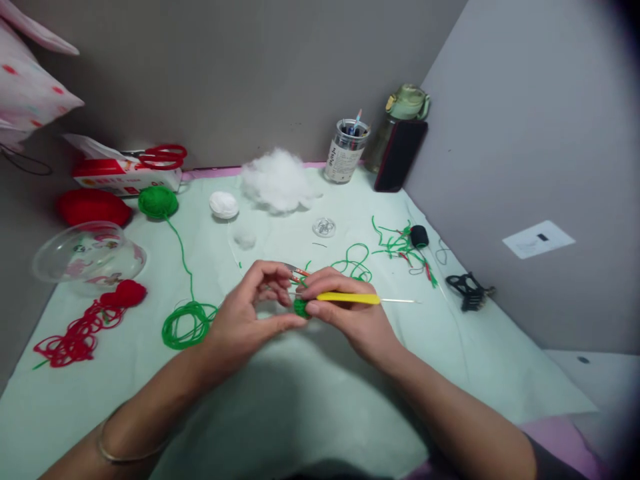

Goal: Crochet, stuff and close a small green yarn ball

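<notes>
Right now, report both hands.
Left hand: curved, thumb at the small green piece; grip can't be told.
Right hand: closed on the yellow-handled hook.

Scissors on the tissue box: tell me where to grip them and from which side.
Take the red handle loops, probably best from the front right: they lie at the right end of the tissue box, blades towards the left, wall behind.

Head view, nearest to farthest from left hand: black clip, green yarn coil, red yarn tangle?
1. Green yarn coil: just left of the left hand.
2. Red yarn tangle: farther left.
3. Black clip: far right, past the right hand.
</notes>
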`<state>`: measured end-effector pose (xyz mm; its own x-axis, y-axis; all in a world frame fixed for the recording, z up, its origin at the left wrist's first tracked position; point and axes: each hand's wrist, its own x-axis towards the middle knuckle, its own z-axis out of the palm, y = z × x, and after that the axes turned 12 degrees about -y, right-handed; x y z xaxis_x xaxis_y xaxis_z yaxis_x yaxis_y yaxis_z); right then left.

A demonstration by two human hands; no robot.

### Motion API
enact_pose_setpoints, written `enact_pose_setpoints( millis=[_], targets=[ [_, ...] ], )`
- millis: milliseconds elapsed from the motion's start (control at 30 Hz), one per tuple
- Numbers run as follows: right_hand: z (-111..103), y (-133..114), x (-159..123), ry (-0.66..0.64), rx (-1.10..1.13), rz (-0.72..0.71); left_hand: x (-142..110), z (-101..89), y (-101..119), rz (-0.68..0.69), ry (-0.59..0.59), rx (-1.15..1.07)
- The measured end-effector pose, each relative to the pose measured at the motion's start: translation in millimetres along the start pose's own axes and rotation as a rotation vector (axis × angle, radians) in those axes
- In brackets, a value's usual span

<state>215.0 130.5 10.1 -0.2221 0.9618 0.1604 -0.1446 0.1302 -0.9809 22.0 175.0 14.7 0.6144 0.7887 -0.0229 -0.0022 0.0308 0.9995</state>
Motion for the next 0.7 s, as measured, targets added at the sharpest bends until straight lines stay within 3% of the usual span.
enact_pose_setpoints(
  millis=[100, 233, 300, 367, 500, 700],
  targets=[
    [-7, -1, 0, -0.110, 0.150, 0.016, 6, -16.8, 10, 0.136, 0.014, 0.213],
    [-16, -5, 0, -0.234, 0.298, 0.059, 15, -18.0, 19, 0.047, -0.430, 0.195],
    [-19, -9, 0, -0.232, 0.324, 0.074, 17, -18.7, 23, -0.010, -0.547, 0.197],
    [-22, -12, 0, -0.202, 0.352, 0.077, 17, -22.8, 26, -0.025, -0.459, 0.189],
    [-24, -12, 2, -0.124, 0.388, 0.081, 13, -25.2, 29, 0.087, -0.040, 0.046],
    [-20, -7, 0, -0.153, 0.153, 0.013, 19, 4.4, 46, -0.047, 0.048, -0.789]
  ],
)
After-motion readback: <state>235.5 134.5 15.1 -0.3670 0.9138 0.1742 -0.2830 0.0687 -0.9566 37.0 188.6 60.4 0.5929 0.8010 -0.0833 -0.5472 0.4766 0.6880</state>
